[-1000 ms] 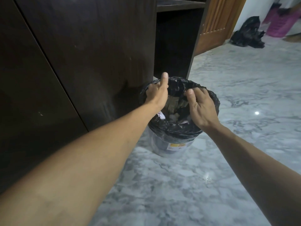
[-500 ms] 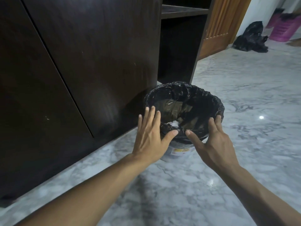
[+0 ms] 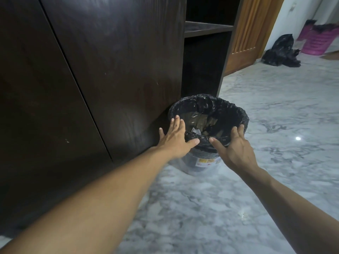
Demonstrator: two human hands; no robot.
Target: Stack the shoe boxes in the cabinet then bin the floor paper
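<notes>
I see the bin [image 3: 208, 125] between my two grips, left hand [image 3: 176, 138] and right hand [image 3: 236, 143] wide, fingers straight on its rim, paper [image 3: 195, 130] inside, marble floor [image 3: 201, 208], dark cabinet [image 3: 110, 70] beside

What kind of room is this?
Probably a hallway or room in a home: a dark wooden cabinet, a marble-patterned floor, and a small bin lined with a black bag.
</notes>
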